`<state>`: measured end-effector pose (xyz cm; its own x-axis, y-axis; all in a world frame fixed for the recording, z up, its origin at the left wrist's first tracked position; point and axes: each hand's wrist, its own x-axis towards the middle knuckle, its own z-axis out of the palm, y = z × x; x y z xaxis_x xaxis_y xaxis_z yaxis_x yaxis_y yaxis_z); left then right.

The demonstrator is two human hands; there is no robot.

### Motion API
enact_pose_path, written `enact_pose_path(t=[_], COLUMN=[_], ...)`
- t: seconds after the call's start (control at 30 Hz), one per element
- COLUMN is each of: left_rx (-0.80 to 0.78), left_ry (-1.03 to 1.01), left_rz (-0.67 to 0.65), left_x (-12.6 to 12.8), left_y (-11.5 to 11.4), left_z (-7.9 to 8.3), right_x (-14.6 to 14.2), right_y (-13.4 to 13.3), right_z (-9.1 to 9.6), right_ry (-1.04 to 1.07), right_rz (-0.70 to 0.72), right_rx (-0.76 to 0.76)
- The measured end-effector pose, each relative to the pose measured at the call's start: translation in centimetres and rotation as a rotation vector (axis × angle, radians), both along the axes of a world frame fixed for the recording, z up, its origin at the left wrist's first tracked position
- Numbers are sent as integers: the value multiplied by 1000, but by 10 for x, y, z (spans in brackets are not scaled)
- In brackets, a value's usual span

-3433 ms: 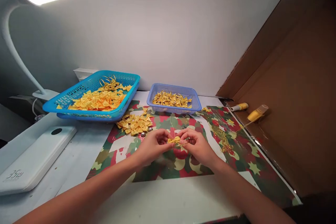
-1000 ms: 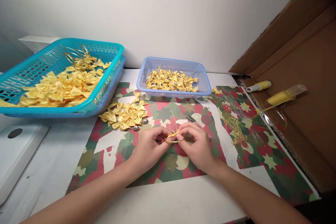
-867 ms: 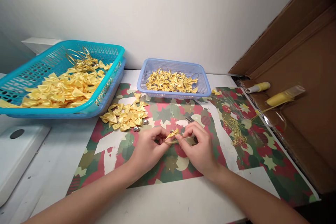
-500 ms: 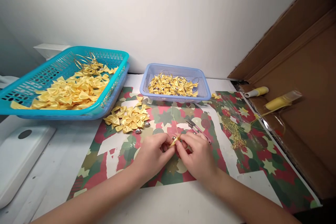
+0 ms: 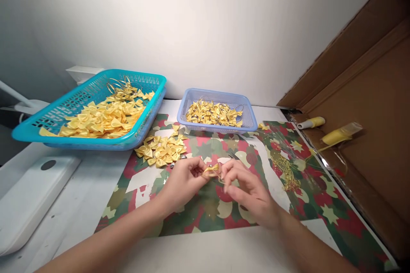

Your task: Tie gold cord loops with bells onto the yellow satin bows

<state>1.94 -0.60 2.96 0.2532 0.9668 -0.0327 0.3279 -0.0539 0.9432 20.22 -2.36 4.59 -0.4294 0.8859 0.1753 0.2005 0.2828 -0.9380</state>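
Observation:
My left hand pinches a yellow ribbon bow between thumb and fingertips, over the patterned sheet. A small silver bell shows at the bow. My right hand is just right of the bow, its fingertips closed on a thin gold cord that runs from it. Left of my hands lies a pile of loose yellow bows, with small silver bells at its near edge, partly hidden by my left hand. Snips lie behind my right hand, mostly covered.
A teal basket with yellow bows stands at the left, a smaller blue basket with corded bows at the back. Gold cords lie at the right, beside yellow rolls at the cardboard. A white device sits at the left.
My right hand has drawn away from the bow to the right, with the cord at its fingertips. My left hand still grips the bow. The view has shifted slightly.

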Motion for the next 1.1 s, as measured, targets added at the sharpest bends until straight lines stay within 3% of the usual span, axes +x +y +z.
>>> enact_pose_path(t=[0.17, 0.4, 0.5, 0.6, 0.8, 0.97, 1.1], left_rx=[-169, -200, -146, -121, -248, -247, -65], left_ry=[-165, -195, -215, -274, -327, -244, -180], left_rz=[17, 38, 52, 60, -4, -53, -41], left_x=[-8, -12, -13, -14, -17, -19, -18], left_y=[14, 22, 24, 24, 24, 23, 20], left_z=[-1, -1, 1, 3, -2, -7, -8], right_x=[20, 33, 32, 30, 44, 57, 47], right_y=[2, 1, -3, -8, -18, -19, -17], right_z=[20, 35, 43, 42, 15, 18, 34], right_ry=[165, 330, 418, 499, 486, 413, 497], right_rz=[95, -122, -131, -123, -204, -164, -109], right_rx=[26, 163, 142, 55, -144, -38, 83])
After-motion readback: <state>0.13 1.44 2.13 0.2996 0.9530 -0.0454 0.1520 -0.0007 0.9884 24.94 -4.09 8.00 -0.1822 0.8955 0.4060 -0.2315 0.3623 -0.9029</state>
